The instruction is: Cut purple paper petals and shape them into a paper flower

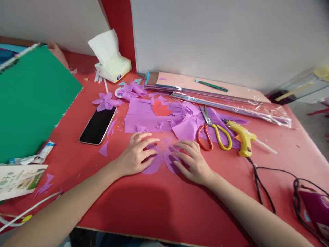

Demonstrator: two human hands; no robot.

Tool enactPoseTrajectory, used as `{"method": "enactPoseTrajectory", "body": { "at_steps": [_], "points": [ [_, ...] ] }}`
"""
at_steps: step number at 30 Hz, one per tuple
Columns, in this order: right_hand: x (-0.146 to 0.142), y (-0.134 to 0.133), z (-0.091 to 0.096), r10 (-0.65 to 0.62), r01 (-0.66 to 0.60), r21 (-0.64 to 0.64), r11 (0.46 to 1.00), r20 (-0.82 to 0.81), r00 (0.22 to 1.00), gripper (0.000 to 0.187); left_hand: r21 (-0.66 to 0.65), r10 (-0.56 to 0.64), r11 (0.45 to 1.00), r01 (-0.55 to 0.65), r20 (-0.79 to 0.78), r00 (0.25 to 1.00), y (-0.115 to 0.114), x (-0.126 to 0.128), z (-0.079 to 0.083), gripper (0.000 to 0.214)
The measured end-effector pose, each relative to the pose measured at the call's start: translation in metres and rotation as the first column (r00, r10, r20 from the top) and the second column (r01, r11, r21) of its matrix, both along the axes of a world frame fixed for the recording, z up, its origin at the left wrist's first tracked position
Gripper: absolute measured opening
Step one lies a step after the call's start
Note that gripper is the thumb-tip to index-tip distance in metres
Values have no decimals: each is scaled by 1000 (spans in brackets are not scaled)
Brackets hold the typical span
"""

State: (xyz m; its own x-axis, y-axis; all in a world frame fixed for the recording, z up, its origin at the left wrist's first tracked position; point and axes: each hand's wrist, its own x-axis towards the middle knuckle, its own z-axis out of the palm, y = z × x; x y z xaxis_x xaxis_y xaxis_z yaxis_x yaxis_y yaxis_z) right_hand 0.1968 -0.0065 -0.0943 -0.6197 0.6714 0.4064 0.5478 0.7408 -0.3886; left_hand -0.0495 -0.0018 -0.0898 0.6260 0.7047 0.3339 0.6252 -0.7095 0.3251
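My left hand (138, 152) rests palm down with its fingers spread over a purple paper cutout (154, 166) on the red table. Opposite it, my right hand (191, 159) lies with fingers apart on a second purple cutout (169, 163). The two rounded pieces lie side by side, partly covered by my fingers. Just beyond my hands are purple paper sheets (141, 115) and scraps, with a red scalloped paper piece (160, 108) on top. Scissors (208, 123) with one red and one yellow handle lie open past my right hand.
A yellow glue gun (243, 137) with a black cord lies right. A phone (99, 127) lies left, a purple paper flower (106, 102) at its top. Farther back are a tissue box (114, 68) and wrapped paper packs (231, 106). A green board (33, 103) stands far left.
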Motion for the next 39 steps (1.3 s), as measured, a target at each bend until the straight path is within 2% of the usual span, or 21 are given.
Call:
{"method": "enactPoseTrajectory", "body": {
  "at_steps": [3, 6, 9, 13, 21, 28, 39],
  "points": [
    [0, 8, 0, -134, 138, 68, 988, -58, 989, 17, 37, 116, 992, -119, 62, 991, 3, 8, 1, 13],
    [-4, 16, 3, -196, 198, 79, 977, -33, 980, 8, 13, 182, 983, -183, 63, 981, 7, 21, 6, 11],
    [-12, 23, 6, -185, 183, 64, 981, 28, 982, 6, -94, 204, 975, -204, -5, 979, 14, 36, 11, 9],
    [-19, 27, 5, -140, 135, 52, 990, 102, 985, 7, -189, 162, 967, -172, -71, 984, 23, 50, 15, 6],
    [-20, 26, -8, -103, 103, -1, 995, 81, 991, 11, -219, 138, 962, -164, -127, 982, 25, 51, 10, 9],
    [-22, 26, -7, -110, 111, -21, 994, 57, 992, 11, -269, 127, 950, -157, -127, 984, 25, 50, 12, 11],
    [-21, 26, -8, -106, 107, -18, 994, 48, 993, 11, -268, 131, 951, -157, -112, 985, 27, 46, 10, 9]
  ]
}}
